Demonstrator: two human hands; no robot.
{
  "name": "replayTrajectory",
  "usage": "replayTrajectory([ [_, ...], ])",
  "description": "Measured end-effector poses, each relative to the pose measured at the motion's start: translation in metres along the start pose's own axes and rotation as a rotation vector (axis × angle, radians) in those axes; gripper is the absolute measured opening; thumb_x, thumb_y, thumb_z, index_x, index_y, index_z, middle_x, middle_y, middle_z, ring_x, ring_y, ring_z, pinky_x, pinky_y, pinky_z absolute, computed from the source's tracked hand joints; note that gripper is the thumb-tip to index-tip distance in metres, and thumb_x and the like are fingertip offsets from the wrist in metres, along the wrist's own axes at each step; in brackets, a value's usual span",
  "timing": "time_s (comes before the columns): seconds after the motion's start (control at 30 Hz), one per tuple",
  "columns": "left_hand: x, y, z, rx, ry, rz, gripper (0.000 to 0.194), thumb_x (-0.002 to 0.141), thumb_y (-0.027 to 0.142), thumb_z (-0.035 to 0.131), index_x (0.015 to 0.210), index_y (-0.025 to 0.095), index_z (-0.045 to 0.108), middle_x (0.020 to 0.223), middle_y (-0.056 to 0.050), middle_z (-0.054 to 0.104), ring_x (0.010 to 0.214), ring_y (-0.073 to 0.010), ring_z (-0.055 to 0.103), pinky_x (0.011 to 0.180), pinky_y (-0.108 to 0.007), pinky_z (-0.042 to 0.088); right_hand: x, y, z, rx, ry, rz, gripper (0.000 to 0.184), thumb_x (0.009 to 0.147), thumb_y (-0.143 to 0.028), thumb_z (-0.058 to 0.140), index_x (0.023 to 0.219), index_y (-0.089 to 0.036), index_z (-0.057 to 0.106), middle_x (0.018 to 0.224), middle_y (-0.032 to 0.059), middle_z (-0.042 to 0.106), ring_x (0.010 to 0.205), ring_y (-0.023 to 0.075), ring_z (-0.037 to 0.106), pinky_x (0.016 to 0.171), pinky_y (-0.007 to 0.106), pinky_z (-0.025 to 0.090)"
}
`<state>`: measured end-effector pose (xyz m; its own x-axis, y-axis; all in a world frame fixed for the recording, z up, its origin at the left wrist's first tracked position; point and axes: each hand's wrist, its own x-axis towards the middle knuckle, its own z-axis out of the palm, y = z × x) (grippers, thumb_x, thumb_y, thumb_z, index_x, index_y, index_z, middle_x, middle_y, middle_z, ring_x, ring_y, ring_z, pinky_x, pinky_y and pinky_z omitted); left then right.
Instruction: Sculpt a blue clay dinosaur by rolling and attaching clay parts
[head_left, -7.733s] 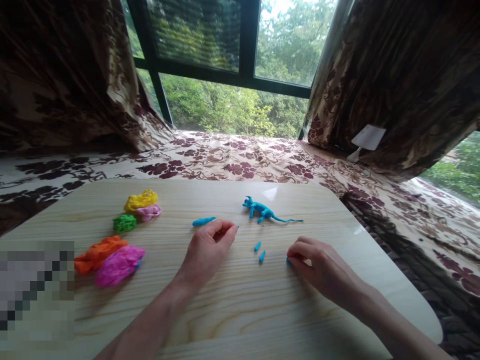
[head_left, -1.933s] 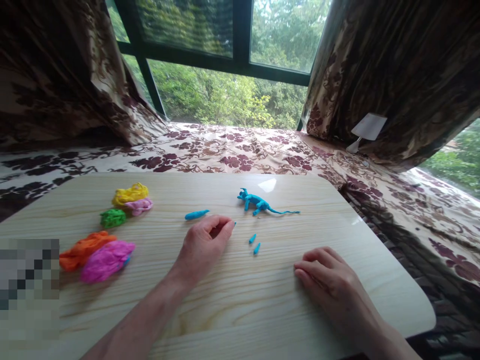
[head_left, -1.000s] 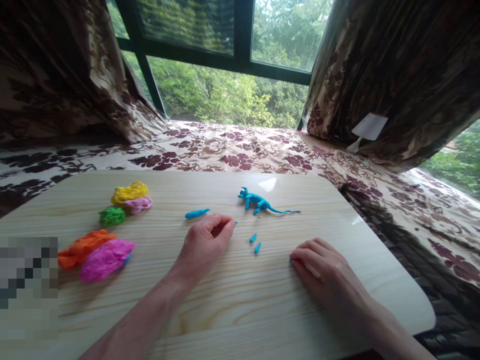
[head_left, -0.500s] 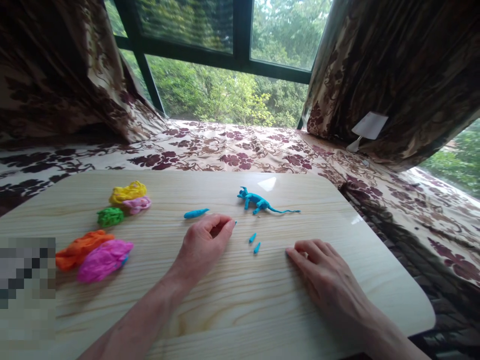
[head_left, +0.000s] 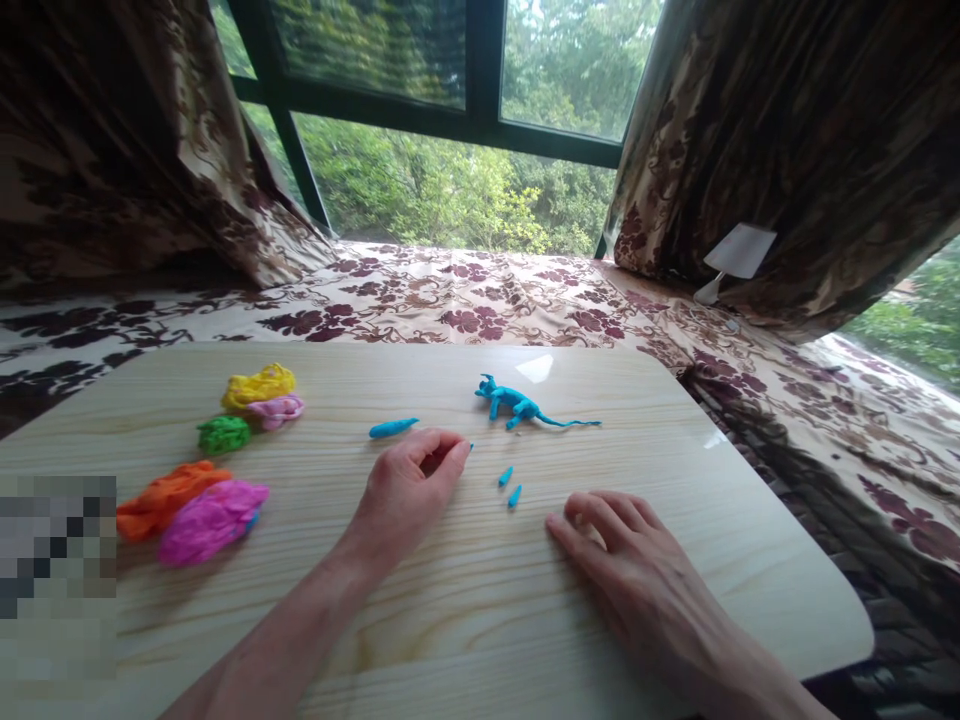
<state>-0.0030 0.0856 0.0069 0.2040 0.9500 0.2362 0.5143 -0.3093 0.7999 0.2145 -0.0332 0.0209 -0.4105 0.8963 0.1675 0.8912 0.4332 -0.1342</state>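
My left hand [head_left: 411,482] rests over the table, thumb and forefinger pinched on a small piece of blue modelling clay [head_left: 471,446]; only its tip shows. Just right of that, two small tapered blue clay pieces [head_left: 510,487] lie on the wood. My right hand [head_left: 616,540] is beside them, palm down, fingers loosely bent and apart, with nothing visible in it. Beyond both hands stands a blue clay animal [head_left: 514,402] with horns or ears, legs and a long thin tail. A blue clay roll [head_left: 393,428] with a pointed end lies behind my left hand.
Lumps of yellow [head_left: 259,386], pale pink, green [head_left: 223,434], orange and bright pink clay [head_left: 211,522] lie on the table's left side. A floral cloth ledge [head_left: 465,290] borders the far table edge. A small white lamp [head_left: 739,252] stands at the right.
My right hand has slid left and slightly nearer to me, closer to the two small blue pieces. My left hand keeps its pinch in nearly the same place.
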Motion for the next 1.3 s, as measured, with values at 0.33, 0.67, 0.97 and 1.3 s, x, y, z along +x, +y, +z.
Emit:
replayTrajectory([
  [0.33, -0.001, -0.004, 0.001, 0.008, -0.001, 0.025, 0.022, 0.079, 0.037, 0.049, 0.079, 0.020, 0.063, 0.075, 0.001, 0.064, 0.069, -0.0138, 0.058, 0.064, -0.023, 0.044, -0.028, 0.001, 0.011, -0.025, 0.114, -0.032, 0.049, 0.079, -0.008, 0.044, 0.128, -0.015, 0.043, 0.117, 0.0129, 0.051, 0.109, 0.0266, 0.041, 0.088, 0.042, 0.039],
  [0.67, 0.000, -0.004, 0.002, 0.005, 0.010, 0.024, 0.022, 0.078, 0.037, 0.050, 0.079, 0.020, 0.064, 0.074, 0.001, 0.065, 0.068, -0.0137, 0.058, 0.064, -0.023, 0.044, -0.003, 0.010, 0.002, 0.195, 0.192, 0.166, 0.016, 0.087, -0.017, 0.045, 0.093, -0.021, 0.059, 0.089, 0.0047, 0.059, 0.085, 0.0178, 0.054, 0.074, 0.032, 0.045],
  [0.97, 0.000, -0.003, 0.001, 0.001, -0.003, 0.013, 0.023, 0.078, 0.038, 0.050, 0.080, 0.020, 0.064, 0.073, 0.002, 0.065, 0.067, -0.0138, 0.058, 0.063, -0.023, 0.044, 0.003, 0.016, -0.005, 0.201, 0.148, 0.190, 0.015, 0.085, -0.015, 0.047, 0.085, -0.022, 0.061, 0.079, 0.0023, 0.060, 0.078, 0.0165, 0.054, 0.070, 0.030, 0.045],
  [1.3, 0.000, -0.002, 0.001, -0.001, 0.007, 0.018, 0.021, 0.078, 0.037, 0.050, 0.078, 0.020, 0.064, 0.074, 0.002, 0.066, 0.068, -0.0137, 0.059, 0.064, -0.023, 0.044, -0.006, 0.015, 0.003, 0.145, 0.159, 0.181, 0.020, 0.087, -0.016, 0.044, 0.098, -0.022, 0.059, 0.091, 0.0055, 0.058, 0.085, 0.0188, 0.053, 0.073, 0.032, 0.046],
])
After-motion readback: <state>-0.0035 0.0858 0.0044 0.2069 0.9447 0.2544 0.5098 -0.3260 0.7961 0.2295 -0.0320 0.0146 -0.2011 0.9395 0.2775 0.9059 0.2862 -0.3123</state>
